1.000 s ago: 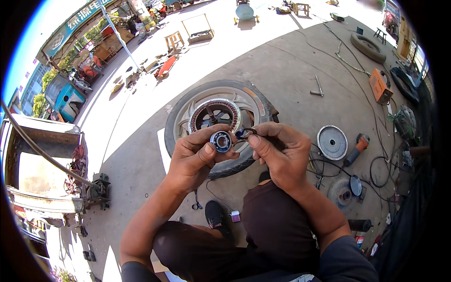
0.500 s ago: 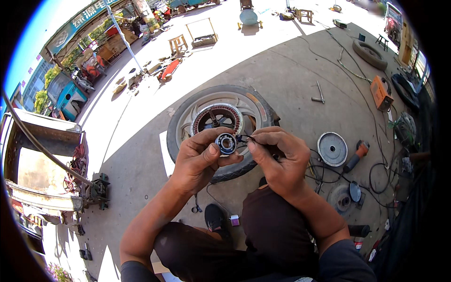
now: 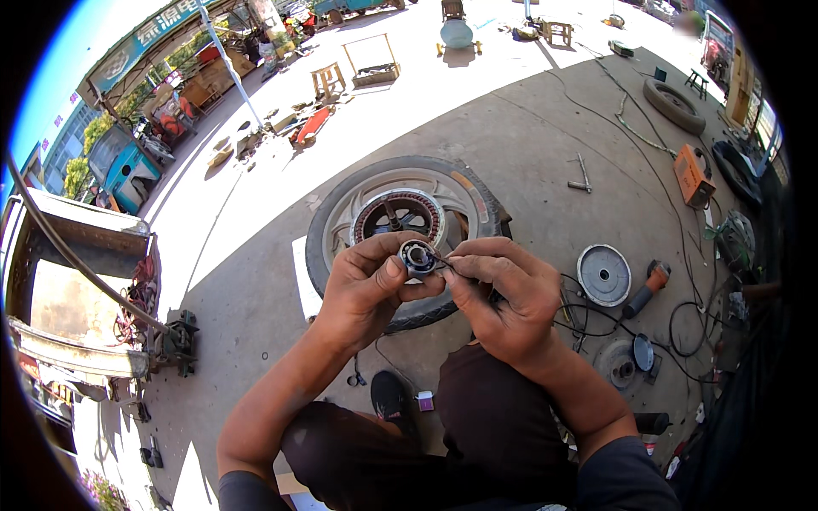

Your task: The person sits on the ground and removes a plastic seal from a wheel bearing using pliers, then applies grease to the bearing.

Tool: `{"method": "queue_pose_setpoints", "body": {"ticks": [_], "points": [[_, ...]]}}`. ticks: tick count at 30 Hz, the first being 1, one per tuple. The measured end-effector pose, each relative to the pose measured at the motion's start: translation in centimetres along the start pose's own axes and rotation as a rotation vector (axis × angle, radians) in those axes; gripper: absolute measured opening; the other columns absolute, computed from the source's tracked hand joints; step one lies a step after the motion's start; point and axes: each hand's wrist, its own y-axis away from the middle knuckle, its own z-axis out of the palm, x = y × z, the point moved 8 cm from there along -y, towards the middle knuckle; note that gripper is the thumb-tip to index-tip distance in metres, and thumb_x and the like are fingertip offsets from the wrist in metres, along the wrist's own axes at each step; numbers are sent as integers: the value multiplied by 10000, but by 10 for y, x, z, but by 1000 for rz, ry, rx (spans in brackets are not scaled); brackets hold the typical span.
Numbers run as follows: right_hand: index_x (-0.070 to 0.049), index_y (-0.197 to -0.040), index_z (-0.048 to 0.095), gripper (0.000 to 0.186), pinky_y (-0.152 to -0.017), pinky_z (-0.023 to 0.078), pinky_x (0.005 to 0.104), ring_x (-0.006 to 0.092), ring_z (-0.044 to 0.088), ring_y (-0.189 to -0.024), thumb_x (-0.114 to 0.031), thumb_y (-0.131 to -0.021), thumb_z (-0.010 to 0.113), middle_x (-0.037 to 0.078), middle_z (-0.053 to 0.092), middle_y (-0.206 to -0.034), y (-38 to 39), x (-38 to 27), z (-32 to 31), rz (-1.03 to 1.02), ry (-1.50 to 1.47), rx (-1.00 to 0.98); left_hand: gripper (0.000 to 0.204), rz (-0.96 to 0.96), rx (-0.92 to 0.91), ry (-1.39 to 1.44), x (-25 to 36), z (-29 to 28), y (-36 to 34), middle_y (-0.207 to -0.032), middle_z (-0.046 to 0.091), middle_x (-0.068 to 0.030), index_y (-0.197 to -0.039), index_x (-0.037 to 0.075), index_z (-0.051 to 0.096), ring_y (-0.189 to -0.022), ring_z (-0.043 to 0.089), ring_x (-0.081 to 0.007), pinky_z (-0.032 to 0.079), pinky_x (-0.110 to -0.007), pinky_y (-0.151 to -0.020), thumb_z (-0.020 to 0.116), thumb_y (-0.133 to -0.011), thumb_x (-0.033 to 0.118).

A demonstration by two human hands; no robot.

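The person's left fingers (image 3: 390,272) grasp a round metal bearing (image 3: 417,257) by its rim, its open face turned up toward the view, thumb on the near left edge. The right fingers (image 3: 477,269) pinch a thin dark piece (image 3: 444,263) whose tip reaches the bearing's right edge; whether the 2 touch cannot be told. Little space separates the 2 hands, which meet in front of the chest, over the near part of a spoked wheel (image 3: 422,179).

The wheel lies flat, its axle (image 3: 391,213) rising from the hub just beyond the bearing. A white sheet (image 3: 304,281) shows past the tyre's left edge. Below the forearms, the knees in dark trousers (image 3: 511,409) bound the room on the near side; a small purple and white box (image 3: 425,400) sits on the floor (image 3: 528,162) between them.

To the right, floor stretches from the tyre to a T-shaped wrench (image 3: 581,175). Nearer, a round metal cover (image 3: 604,275) and an orange and black grinder (image 3: 648,289) lie side by side, with cables looping around, limiting the room beside the right elbow. To the left, a wide span of floor separates the left forearm from a rusty cart bed (image 3: 89,285).
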Motion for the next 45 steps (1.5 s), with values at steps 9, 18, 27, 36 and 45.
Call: {"method": "queue_pose_setpoints", "body": {"ticks": [9, 18, 27, 36, 45], "points": [[16, -919, 695, 240, -532, 543, 303, 218, 685, -694, 16, -689, 759, 95, 655, -887, -3, -20, 9, -222, 253, -145, 450, 14, 57, -52, 5, -8, 3, -1058, 698, -123, -1219, -48, 607, -929, 710, -212, 620, -369, -840, 714, -921, 272], [15, -909, 684, 209, -526, 516, 301, 212, 666, -685, -39, -711, 726, 88, 627, -870, -2, -21, 18, -284, 384, -249, 456, 15, 101, -39, 6, -8, 5, -1050, 699, -121, -1214, -49, 611, -888, 714, -201, 624, -364, -818, 733, -906, 264], [17, -853, 654, 175, -523, 503, 300, 195, 632, -664, -88, -712, 644, 76, 575, -825, -2, -25, 22, -365, 469, -305, 432, 30, 134, -71, 6, -12, 6, -1038, 699, -130, -1194, -64, 619, -882, 715, -206, 626, -366, -816, 736, -905, 235], [-12, -819, 641, 165, -541, 504, 291, 180, 622, -669, -112, -688, 635, 65, 569, -833, -1, -25, 22, -374, 528, -375, 442, 45, 133, -128, 9, -10, 7, -1024, 698, -144, -1183, -86, 617, -870, 722, -218, 629, -353, -798, 737, -906, 237], [-19, -835, 650, 168, -536, 514, 294, 194, 665, -672, -67, -677, 682, 67, 633, -857, -2, -24, 10, -349, 465, -308, 488, 64, 143, -191, 12, -11, 9, -991, 700, -148, -1192, -95, 611, -871, 726, -234, 623, -346, -799, 752, -895, 265]]}}
